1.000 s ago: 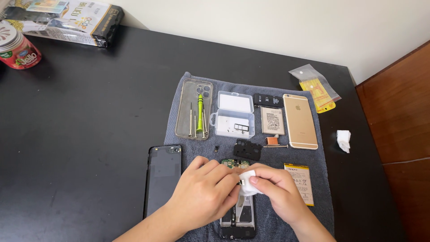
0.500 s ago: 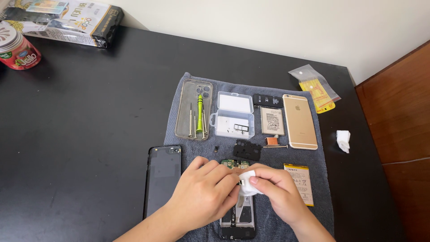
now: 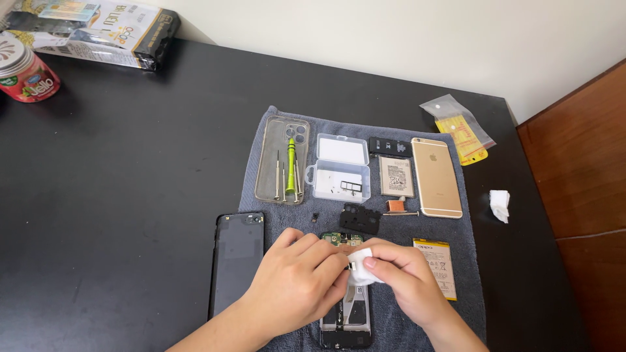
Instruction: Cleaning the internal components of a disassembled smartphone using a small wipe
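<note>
An opened phone point(image 3: 345, 319) lies on a grey towel point(image 3: 261, 195), its circuit board showing at the top. My right hand point(image 3: 404, 287) pinches a small white wipe point(image 3: 360, 267) over the phone. My left hand point(image 3: 297, 287) rests beside it, fingers curled, touching the wipe and a small part I cannot make out. A black phone back cover point(image 3: 238, 261) lies just left of my left hand.
On the towel: a clear phone case point(image 3: 282, 163) holding a green screwdriver point(image 3: 289, 163), a small clear plastic box point(image 3: 339, 171), a gold phone point(image 3: 435, 176), two batteries, a black bracket. A crumpled tissue point(image 3: 499, 204), a yellow bag, a jar and packets lie on the black table.
</note>
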